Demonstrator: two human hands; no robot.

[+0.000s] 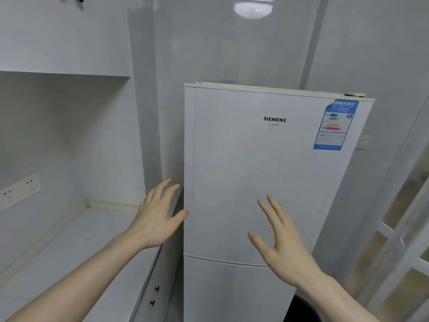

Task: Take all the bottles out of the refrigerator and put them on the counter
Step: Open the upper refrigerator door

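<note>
Still shut, the refrigerator (267,170) hid its bottles as the left hand (155,217) reached its door edge, fingers (171,194) spread wide and empty; the right hand (285,247) hovered likewise. Likely stiff on its seal, the door wanted pulling at that edge, worktop (76,247) below.

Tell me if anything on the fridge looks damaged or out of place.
Only the blue energy label at the refrigerator's upper right: its top left corner is peeling and curling off the door. Both doors look shut and straight.
</note>
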